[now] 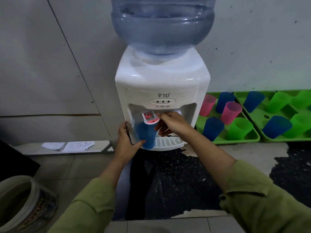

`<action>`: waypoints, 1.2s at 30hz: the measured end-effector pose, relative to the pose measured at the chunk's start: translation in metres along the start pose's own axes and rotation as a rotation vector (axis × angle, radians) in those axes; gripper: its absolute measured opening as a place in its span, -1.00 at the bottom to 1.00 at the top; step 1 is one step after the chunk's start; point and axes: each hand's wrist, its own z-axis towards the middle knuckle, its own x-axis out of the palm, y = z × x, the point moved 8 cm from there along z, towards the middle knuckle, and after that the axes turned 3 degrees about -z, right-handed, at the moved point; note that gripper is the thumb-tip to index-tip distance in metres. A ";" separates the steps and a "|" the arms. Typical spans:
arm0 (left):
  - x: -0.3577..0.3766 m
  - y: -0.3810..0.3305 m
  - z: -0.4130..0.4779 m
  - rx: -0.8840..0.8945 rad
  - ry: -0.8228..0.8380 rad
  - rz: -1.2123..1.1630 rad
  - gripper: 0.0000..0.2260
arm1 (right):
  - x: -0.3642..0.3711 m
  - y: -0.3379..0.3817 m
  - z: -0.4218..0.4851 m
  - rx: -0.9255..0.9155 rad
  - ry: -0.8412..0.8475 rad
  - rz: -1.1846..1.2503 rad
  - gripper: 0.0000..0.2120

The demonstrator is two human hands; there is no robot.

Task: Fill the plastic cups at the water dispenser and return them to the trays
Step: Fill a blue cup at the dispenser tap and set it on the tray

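Pale grey wall panels are backing a white water dispenser [162, 91], which is carrying a big bluish bottle [162, 26] upside down on its top. The person's left hand [127, 140] is holding a blue cup [146, 135] upright in the dispenser's recess, right under the red tap [150, 119] and just above the white drip tray [168, 142]. Its thumb is lying across the lower front of the cup while the other fingers are curling round the far side, mostly hidden. The right hand [171, 125] is reaching in from the right and gripping the red tap, one finger resting on top of the lever and the rest bending underneath it. Whether water is running cannot be told. Both arms are wearing olive green sleeves [252, 190]. Just right of the dispenser, a green tray [244, 142] is sitting against the wall and holding two pink cups [231, 115], two blue ones [212, 128] and a green one [239, 128], all upright. A second green tray [286, 140] is lying beside it, touching it, with two more blue cups [276, 126] and several green cups [277, 101]. A dark mat [168, 182] is spreading over the tiles in front of the dispenser. Some papers [67, 146] are lying to the left by the wall, and a pale bucket [25, 204] is standing at the lower left.
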 end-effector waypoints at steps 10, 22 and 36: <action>0.000 0.001 0.000 0.009 -0.002 0.005 -0.12 | 0.000 -0.001 0.002 0.015 0.000 -0.001 -0.71; 0.000 0.005 0.002 0.018 0.000 -0.008 -0.13 | 0.003 -0.008 0.003 0.007 -0.070 -0.054 -0.80; 0.005 0.018 -0.003 0.030 -0.062 -0.004 -0.24 | 0.013 -0.042 0.030 -0.055 -0.223 -0.452 -0.78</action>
